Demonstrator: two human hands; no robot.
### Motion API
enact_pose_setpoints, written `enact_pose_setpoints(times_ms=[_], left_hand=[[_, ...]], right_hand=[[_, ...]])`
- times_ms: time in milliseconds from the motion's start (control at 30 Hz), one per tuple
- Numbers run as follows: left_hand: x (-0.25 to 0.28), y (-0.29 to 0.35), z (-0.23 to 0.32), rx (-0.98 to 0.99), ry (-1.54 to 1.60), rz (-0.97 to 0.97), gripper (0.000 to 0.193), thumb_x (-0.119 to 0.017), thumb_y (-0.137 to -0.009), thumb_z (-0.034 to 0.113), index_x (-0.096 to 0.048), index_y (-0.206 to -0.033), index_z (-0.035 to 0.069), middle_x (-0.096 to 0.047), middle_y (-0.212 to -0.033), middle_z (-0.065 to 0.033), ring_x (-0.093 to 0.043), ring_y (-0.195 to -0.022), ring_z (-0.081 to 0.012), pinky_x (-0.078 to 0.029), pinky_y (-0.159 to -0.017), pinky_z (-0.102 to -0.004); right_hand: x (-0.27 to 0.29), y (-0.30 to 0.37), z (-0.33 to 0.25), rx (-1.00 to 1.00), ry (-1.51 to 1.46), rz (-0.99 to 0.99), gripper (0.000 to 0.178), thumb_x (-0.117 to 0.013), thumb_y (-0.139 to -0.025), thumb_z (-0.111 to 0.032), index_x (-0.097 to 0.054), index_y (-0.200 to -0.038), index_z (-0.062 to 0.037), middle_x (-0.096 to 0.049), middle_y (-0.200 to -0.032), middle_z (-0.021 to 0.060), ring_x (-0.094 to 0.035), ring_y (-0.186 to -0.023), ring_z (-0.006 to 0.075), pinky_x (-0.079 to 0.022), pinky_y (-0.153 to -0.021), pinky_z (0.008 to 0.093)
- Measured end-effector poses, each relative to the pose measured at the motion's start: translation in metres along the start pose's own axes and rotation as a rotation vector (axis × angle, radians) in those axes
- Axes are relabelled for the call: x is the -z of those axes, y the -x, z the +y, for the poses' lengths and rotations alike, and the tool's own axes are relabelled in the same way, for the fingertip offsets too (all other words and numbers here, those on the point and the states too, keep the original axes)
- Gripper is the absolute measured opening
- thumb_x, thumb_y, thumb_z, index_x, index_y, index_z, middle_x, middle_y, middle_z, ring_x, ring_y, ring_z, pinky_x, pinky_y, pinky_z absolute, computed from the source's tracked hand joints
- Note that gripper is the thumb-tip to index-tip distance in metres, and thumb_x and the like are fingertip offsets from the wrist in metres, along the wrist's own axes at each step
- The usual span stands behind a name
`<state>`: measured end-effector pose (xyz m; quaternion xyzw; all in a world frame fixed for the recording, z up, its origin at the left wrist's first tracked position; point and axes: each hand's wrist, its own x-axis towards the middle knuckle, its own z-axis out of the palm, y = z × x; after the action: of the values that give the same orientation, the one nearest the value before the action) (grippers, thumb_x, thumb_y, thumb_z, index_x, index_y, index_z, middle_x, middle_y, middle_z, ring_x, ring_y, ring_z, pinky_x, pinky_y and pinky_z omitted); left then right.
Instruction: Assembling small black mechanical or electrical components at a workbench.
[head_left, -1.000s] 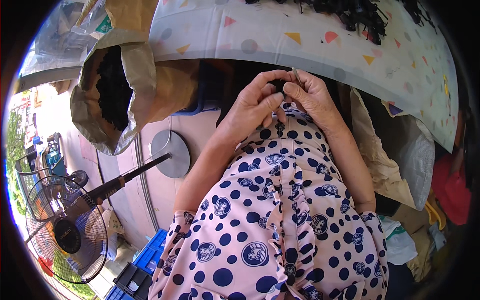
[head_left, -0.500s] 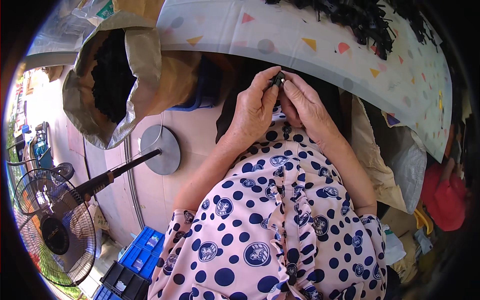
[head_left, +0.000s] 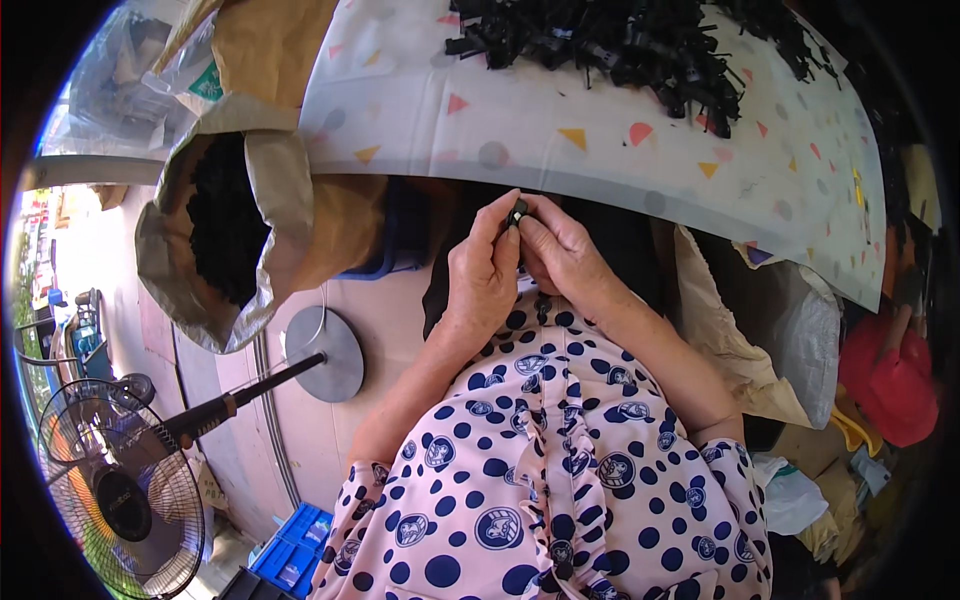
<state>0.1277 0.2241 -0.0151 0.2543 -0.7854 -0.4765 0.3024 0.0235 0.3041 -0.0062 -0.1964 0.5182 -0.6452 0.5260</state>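
Between the fingertips of both hands is a small black plastic part [head_left: 517, 211] with a bright spot on it, too small to make out further. My left hand [head_left: 484, 260] pinches it from the left, and my right hand [head_left: 565, 245] closes on it from the other side. Both hands are held just off the near edge of the table [head_left: 400, 130], in front of my body. A heap of black plastic parts [head_left: 620, 45] lies on the patterned tabletop, beyond my hands.
At the left stands an open paper sack [head_left: 290, 200] full of black pieces. A standing fan [head_left: 125, 500] and its round base [head_left: 325, 352] are on the floor, with blue crates [head_left: 295, 545] nearby. To the right are an opened sack [head_left: 740, 350] and a red cloth item [head_left: 890, 380].
The whole view has shifted, so the table and its heap show more fully. My hands keep their pinch on the small black part, close together as before.
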Motion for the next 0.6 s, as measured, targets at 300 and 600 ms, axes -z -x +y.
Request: enact_pose_setpoints(times_ms=[300, 600], left_hand=[[0.012, -0.01, 0.001, -0.027, -0.109, -0.064, 0.033, -0.052, -0.087, -0.006, -0.055, -0.119, 0.001, -0.064, -0.095, -0.0178, -0.065, -0.075, -0.0218, -0.051, -0.068, -0.0287], [0.206, -0.057, -0.011, -0.076, -0.655, 0.482, 0.028, -0.049, -0.093, 0.006, -0.055, -0.12, 0.008, -0.068, -0.084, -0.0082, -0.066, -0.071, -0.0148, -0.052, -0.066, -0.0293]], right_hand=[[0.017, -0.019, -0.001, 0.015, 0.203, -0.169, 0.025, -0.05, -0.098, -0.019, -0.055, -0.119, -0.005, -0.058, -0.076, 0.0011, -0.054, -0.071, 0.0077, -0.046, -0.065, 0.0233], [0.088, -0.078, -0.098, 0.685, 1.583, 0.603, 0.033, -0.062, -0.087, -0.031, -0.055, -0.111, -0.0089, -0.062, -0.062, 0.0082, -0.063, -0.06, 0.0288, -0.049, -0.051, 0.0383]])
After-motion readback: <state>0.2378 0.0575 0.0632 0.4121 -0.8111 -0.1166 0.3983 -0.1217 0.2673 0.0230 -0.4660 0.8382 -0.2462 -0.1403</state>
